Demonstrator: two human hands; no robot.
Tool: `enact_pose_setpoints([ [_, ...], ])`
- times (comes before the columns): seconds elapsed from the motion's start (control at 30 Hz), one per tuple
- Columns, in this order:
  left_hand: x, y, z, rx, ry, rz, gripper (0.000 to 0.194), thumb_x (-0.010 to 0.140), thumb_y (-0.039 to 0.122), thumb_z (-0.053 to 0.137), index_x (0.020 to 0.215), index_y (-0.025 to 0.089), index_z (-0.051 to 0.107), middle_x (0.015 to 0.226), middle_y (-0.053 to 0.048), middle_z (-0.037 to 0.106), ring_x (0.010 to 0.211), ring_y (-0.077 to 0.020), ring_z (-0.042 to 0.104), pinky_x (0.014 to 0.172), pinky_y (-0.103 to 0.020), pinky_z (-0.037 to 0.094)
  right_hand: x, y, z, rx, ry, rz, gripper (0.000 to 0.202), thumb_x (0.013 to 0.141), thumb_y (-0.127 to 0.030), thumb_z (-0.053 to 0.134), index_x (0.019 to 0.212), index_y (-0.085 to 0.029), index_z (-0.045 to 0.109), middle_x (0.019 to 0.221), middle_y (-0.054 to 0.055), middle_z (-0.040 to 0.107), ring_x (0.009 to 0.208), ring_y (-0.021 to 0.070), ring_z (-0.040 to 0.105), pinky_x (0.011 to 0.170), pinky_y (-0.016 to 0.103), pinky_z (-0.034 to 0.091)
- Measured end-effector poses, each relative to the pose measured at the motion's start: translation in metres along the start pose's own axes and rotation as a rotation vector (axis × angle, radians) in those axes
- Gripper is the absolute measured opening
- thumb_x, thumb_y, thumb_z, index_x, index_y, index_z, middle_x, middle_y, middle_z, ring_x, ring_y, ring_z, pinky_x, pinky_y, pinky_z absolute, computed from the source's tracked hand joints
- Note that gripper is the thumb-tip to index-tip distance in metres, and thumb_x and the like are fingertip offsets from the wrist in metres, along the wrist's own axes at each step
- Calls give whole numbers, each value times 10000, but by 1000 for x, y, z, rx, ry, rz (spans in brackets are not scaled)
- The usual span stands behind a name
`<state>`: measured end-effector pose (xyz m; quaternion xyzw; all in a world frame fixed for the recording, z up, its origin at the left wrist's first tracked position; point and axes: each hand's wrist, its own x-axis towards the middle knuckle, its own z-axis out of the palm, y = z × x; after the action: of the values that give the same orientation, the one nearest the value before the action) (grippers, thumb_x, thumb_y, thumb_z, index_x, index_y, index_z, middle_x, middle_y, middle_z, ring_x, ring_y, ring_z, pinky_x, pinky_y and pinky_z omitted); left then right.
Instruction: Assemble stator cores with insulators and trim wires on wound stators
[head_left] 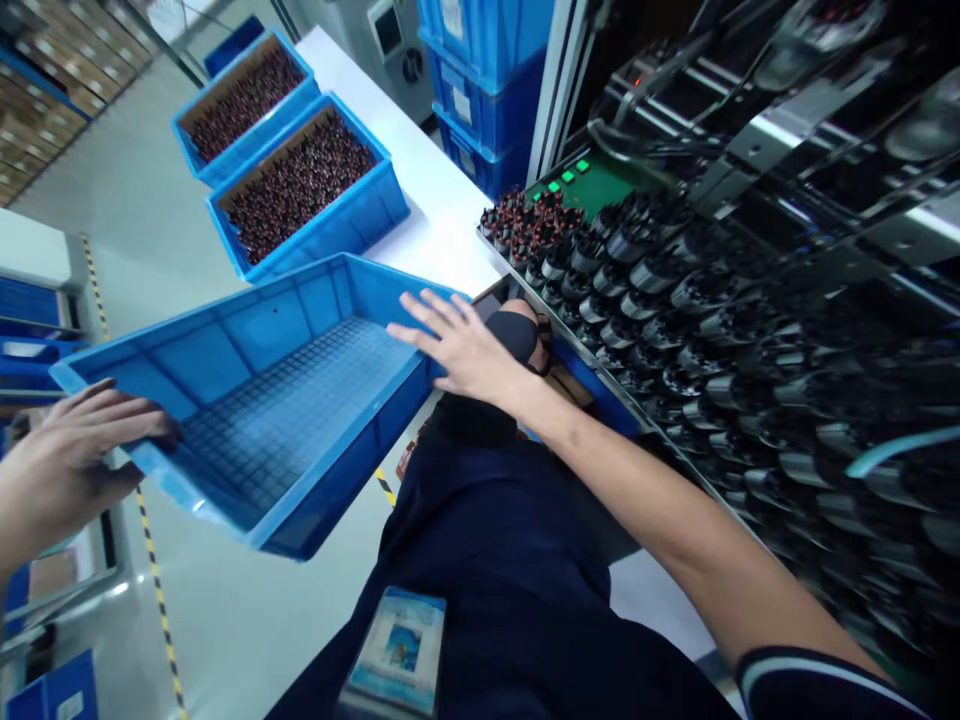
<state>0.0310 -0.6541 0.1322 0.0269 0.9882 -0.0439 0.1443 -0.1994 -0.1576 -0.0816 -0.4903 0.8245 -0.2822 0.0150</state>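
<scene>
An empty blue plastic crate [300, 515] is tilted in front of me, its gridded floor showing. My left hand [97, 440] grips its left end, the fingers hooked over the rim. Over the crate's right end rests my right hand [461, 350], fingers spread and touching near the rim, not wrapped round anything. Beyond the crate, two blue bins, a nearer one [382, 205] and a farther one [184, 150], hold many small dark and reddish parts on a white table [442, 235].
On my right, a metal-edged tray [637, 405] carries rows of dark and silver motor parts beneath machinery [795, 140]. Stacked blue crates [487, 110] stand behind the white table. A badge [397, 650] hangs at my front, above a floor with yellow-black tape [154, 570].
</scene>
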Motion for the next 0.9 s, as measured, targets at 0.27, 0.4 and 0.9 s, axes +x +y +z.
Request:
enact_pose_setpoints([
  [0.27,48,-3,84,-116,76,-240,101,958,250,649,962,254,749,1453,-93,887,1594,-374,700,1446,-554,444,55,26,61,-10,-197,32,135,1013,-283,883,1140,-240,871,1091,99,905,1123,314,794,1411,599,410],
  [0.4,115,5,125,-132,51,-325,222,1081,162,582,1155,169,791,1786,-100,664,1784,-352,473,1438,-458,450,64,49,62,-95,-128,138,182,1015,-226,814,1186,-209,871,1145,141,882,1179,344,723,1428,683,348],
  [0.9,234,-59,131,-210,22,-276,698,1204,168,628,1880,194,459,2087,-74,186,1800,-308,414,1429,-503,469,84,101,43,-153,-202,266,461,1096,-263,690,1537,-176,789,1511,210,768,1422,454,617,1262,656,422],
])
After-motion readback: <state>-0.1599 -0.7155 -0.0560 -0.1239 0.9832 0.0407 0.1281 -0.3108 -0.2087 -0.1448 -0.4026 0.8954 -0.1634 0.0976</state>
